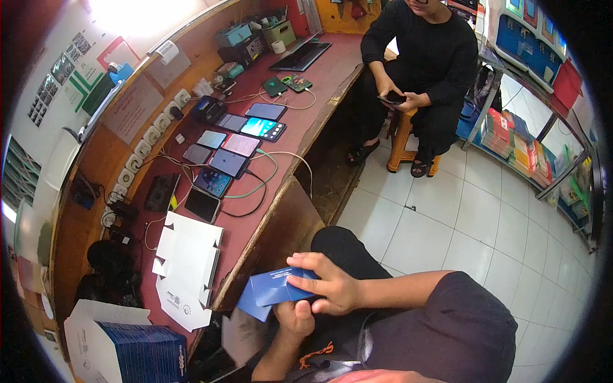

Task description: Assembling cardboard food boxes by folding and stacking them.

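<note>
Holding blue folded card two-handed, near edge of red desk. Hands close together: right hand has fingers spread over top face, left hand is at lower edge, its grip partly hidden. Flat white cardboard lies on desk; blue stack nearby.

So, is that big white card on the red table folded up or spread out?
Spread out: the white card lies flat on the red table, its notched edges showing.
</note>
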Demonstrator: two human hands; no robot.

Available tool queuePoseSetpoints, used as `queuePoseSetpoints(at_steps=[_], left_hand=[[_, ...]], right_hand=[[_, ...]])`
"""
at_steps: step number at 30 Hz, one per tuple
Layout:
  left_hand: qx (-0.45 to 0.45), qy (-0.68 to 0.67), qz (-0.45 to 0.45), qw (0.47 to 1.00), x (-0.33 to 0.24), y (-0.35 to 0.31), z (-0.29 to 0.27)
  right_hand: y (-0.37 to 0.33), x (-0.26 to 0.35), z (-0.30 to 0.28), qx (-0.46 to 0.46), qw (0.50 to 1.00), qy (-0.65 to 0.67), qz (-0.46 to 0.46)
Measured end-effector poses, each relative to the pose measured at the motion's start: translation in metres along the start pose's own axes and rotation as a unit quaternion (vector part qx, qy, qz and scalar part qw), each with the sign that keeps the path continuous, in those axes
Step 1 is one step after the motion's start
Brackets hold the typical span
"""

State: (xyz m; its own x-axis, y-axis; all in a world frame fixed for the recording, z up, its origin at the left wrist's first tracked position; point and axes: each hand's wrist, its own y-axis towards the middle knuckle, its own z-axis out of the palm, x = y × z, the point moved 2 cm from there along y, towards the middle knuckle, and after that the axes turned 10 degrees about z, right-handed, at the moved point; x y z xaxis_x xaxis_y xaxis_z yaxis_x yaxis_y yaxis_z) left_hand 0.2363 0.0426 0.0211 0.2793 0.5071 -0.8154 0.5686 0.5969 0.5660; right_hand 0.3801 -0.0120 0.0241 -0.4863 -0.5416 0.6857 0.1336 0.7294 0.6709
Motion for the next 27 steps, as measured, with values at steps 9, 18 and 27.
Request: queuePoseSetpoints(at_steps=[9, 18, 27], left_hand=[[0.131, 0.199, 0.003, 0.971, -0.039, 0.018, -0.035], [0.418, 0.199, 0.021, 0.886, -0.054, 0.022, -0.057], [0.359, 0.241, 0.034, 0.901, -0.082, 0.037, -0.054]], right_hand=[[-0.001, -0.004, -0.007, 0.023, 0.988, 0.151, 0.034], [0.039, 0.008, -0.031, 0.154, 0.981, 0.092, 0.067], [0.040, 0.005, -0.043, 0.031, 0.983, 0.172, 0.053]])
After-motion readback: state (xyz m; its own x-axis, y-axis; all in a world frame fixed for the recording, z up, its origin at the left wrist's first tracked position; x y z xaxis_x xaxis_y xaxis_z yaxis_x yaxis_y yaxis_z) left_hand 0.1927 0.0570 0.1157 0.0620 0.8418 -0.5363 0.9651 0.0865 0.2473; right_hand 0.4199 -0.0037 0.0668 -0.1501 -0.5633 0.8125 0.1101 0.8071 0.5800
